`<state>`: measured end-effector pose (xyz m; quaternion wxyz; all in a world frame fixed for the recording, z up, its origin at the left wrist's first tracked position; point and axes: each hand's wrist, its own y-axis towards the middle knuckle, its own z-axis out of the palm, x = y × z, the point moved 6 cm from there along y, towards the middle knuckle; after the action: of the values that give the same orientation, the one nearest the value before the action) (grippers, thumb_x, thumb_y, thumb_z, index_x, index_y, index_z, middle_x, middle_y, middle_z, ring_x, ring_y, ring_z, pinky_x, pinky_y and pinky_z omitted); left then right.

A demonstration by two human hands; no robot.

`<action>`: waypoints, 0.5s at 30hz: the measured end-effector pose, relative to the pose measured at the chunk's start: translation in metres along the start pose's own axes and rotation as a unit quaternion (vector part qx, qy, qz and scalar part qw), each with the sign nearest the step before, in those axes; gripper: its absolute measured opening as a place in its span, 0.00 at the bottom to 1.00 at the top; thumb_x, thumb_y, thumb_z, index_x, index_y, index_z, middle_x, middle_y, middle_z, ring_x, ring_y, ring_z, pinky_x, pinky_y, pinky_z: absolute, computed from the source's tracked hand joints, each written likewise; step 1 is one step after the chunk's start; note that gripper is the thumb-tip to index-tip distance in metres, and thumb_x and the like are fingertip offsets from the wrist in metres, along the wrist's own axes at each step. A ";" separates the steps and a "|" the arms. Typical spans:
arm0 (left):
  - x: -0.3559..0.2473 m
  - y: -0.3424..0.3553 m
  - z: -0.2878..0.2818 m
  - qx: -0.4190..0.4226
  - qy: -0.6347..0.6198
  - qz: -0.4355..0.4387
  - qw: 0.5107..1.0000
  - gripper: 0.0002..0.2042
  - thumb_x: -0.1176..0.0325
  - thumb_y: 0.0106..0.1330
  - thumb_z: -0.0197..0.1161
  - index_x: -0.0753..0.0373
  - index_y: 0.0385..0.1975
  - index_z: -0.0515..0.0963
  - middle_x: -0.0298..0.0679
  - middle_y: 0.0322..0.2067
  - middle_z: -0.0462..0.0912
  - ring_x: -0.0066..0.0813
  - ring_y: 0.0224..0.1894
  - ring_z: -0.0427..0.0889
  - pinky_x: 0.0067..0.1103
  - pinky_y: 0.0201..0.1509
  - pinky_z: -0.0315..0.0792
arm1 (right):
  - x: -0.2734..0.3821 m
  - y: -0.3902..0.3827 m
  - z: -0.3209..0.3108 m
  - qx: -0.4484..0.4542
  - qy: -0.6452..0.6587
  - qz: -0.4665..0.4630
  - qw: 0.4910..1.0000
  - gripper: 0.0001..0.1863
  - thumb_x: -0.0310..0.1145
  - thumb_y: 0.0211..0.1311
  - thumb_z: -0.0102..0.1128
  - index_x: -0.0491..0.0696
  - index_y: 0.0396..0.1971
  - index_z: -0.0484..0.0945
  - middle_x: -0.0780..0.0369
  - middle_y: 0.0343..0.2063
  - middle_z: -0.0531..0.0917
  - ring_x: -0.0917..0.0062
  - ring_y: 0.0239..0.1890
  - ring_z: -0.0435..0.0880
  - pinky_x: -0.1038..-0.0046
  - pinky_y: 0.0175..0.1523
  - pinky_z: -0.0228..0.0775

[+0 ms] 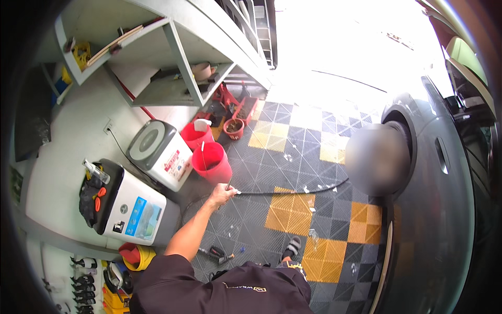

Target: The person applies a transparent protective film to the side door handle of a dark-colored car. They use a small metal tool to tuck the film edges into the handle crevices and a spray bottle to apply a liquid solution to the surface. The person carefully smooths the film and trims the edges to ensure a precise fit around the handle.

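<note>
My left forearm reaches up from the lower edge, and my left hand (220,195) is closed around a thin dark rod (228,185); a small pale piece shows by the fingers. A black hose (282,192) runs rightward from beside this hand toward the car's wheel area, which is blurred out; whether the hand also grips it I cannot tell. Just beyond the hand stands a red bucket (212,165) with its handle up, and a second red bucket (194,137) is behind it. My right hand is not in view.
A grey car (434,225) lines the right side. At left are two white appliances (130,214) and shelving (198,89), with plant pots (234,133) beyond. A dark tool (217,255) and my sandalled foot (293,247) are on the tiled floor (324,259).
</note>
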<state>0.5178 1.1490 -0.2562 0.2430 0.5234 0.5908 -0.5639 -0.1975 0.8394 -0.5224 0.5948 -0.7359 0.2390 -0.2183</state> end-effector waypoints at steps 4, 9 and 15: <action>-0.051 0.059 -0.029 -0.084 -0.036 -0.033 0.995 0.07 0.66 0.59 0.65 0.60 0.22 0.78 0.26 0.15 0.71 0.11 0.12 0.62 0.14 0.12 0.51 | 0.190 -0.003 0.013 0.013 0.013 -0.111 0.994 0.06 0.28 0.55 0.51 0.43 0.21 0.72 0.61 0.07 0.68 0.72 0.05 0.67 0.69 0.08 0.53; -0.137 0.166 -0.115 -0.203 -0.043 0.035 0.978 0.12 0.66 0.54 0.68 0.60 0.16 0.72 0.28 0.11 0.68 0.14 0.08 0.60 0.16 0.09 0.49 | 0.474 -0.044 0.019 -0.007 0.012 -0.384 0.923 0.04 0.30 0.58 0.53 0.47 0.26 0.72 0.65 0.10 0.67 0.80 0.05 0.63 0.75 0.07 0.52; -0.232 0.344 -0.207 -0.232 -0.175 0.062 0.955 0.09 0.70 0.55 0.64 0.60 0.18 0.71 0.25 0.11 0.64 0.12 0.07 0.56 0.14 0.08 0.47 | 0.629 -0.141 0.005 -0.140 0.048 -0.461 0.875 0.08 0.33 0.65 0.50 0.49 0.27 0.72 0.71 0.10 0.63 0.87 0.07 0.59 0.80 0.09 0.48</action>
<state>0.9653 1.1969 -0.1439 0.4917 0.3809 0.6201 -0.4782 0.3154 0.4840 -0.3620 0.3052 -0.8267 -0.0713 -0.4672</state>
